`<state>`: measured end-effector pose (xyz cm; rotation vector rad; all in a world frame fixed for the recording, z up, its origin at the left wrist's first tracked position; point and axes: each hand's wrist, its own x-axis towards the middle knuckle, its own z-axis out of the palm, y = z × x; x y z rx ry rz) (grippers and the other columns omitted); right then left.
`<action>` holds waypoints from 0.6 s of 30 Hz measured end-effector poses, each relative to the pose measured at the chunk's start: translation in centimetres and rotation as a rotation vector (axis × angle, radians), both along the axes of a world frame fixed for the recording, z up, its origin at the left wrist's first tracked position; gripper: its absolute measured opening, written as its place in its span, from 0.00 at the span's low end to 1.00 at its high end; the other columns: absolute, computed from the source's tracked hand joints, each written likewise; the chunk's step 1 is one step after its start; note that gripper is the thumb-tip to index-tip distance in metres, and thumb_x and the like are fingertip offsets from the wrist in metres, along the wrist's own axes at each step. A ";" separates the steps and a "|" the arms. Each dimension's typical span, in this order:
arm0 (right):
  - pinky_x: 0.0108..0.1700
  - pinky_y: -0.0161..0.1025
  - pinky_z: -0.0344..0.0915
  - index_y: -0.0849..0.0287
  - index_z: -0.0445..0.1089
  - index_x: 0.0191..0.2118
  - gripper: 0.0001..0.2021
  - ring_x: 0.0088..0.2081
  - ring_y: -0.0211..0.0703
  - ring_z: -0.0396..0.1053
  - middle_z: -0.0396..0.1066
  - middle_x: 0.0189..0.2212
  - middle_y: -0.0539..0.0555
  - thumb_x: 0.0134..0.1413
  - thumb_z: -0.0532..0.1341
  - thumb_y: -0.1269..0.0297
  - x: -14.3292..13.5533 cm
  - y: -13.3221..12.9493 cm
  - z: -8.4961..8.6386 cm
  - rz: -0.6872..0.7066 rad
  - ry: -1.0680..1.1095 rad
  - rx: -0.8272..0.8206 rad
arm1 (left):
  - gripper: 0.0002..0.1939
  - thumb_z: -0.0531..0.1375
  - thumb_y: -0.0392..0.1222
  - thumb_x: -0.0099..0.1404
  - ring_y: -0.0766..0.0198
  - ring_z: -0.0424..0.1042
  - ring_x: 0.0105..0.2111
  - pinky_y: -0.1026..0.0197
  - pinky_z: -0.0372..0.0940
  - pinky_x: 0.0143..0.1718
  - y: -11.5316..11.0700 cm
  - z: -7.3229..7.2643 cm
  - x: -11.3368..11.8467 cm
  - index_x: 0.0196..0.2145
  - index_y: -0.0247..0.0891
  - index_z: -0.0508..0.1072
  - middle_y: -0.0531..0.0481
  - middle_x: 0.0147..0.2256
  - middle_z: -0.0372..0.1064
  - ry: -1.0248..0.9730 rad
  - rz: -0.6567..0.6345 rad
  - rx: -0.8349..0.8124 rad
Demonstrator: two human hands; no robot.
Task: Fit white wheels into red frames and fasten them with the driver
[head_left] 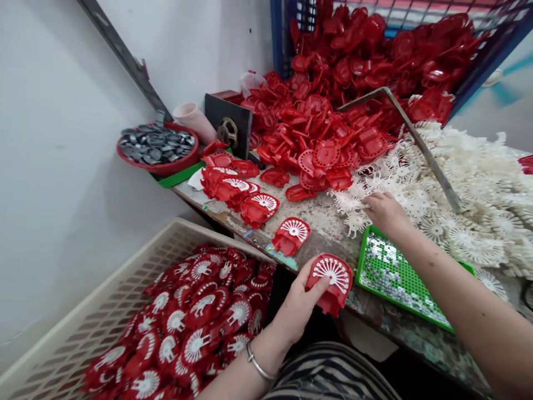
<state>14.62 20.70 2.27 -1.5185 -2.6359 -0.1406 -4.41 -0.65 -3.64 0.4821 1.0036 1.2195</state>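
Observation:
My left hand (297, 305) grips a red plastic shell (335, 297) with a white fan-shaped insert (337, 274) lying in it, my thumb pressed on the insert's centre. The shell is tilted toward me, just off the table's front edge. At the near-left edge of a heap of white fan-shaped plastic pieces (470, 183), my right hand (387, 214) has its fingers bent together. Whatever is between those fingertips is hidden. Under my right wrist lies a green tray (361, 261) with many small shiny metal pieces (391, 272).
Red shells with white inserts (293, 230) line the worktable's (266, 244) front edge. Loose red shells (320, 144) spill from a blue crate (283, 39). A bent metal bar (425, 144) crosses the heaps. A cream crate (87, 308) of fitted shells and a red bowl (156, 166) of grey discs stand left.

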 end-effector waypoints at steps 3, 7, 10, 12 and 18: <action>0.49 0.48 0.63 0.62 0.76 0.32 0.10 0.44 0.53 0.67 0.74 0.42 0.61 0.58 0.57 0.71 0.4 -0.3 0.1 0.004 0.062 0.021 | 0.33 0.69 0.51 0.57 0.55 0.72 0.52 0.55 0.63 0.56 -0.1 0.3 0.2 0.58 0.41 0.70 0.46 0.53 0.74 -0.080 0.003 -0.011; 0.49 0.49 0.64 0.59 0.75 0.28 0.07 0.45 0.54 0.67 0.74 0.41 0.60 0.52 0.60 0.70 0.6 -0.3 0.3 -0.038 0.207 0.056 | 0.31 0.70 0.52 0.56 0.56 0.74 0.49 0.58 0.66 0.50 -0.3 0.9 0.2 0.55 0.40 0.73 0.45 0.52 0.75 -0.172 0.021 -0.047; 0.48 0.49 0.65 0.61 0.74 0.30 0.05 0.45 0.55 0.69 0.73 0.42 0.62 0.52 0.61 0.68 1.4 -1.3 1.1 -0.130 0.347 0.080 | 0.28 0.70 0.51 0.56 0.57 0.74 0.48 0.60 0.66 0.49 -0.3 1.3 0.1 0.52 0.40 0.75 0.45 0.52 0.74 -0.190 0.050 -0.044; 0.40 0.46 0.67 0.61 0.74 0.32 0.08 0.38 0.50 0.71 0.74 0.36 0.60 0.56 0.60 0.64 2.1 -3.3 1.9 -0.173 0.418 0.052 | 0.29 0.70 0.52 0.54 0.57 0.74 0.47 0.60 0.66 0.48 -0.1 1.6 0.2 0.51 0.40 0.74 0.46 0.50 0.75 -0.181 0.068 -0.050; 0.30 0.37 0.65 0.57 0.72 0.32 0.16 0.28 0.41 0.70 0.74 0.27 0.52 0.62 0.59 0.50 1.5 -13.7 2.2 -0.028 0.690 -0.087 | 0.31 0.68 0.55 0.57 0.57 0.73 0.48 0.60 0.67 0.47 0.9 2.3 1.6 0.54 0.39 0.70 0.45 0.50 0.74 -0.101 0.072 0.035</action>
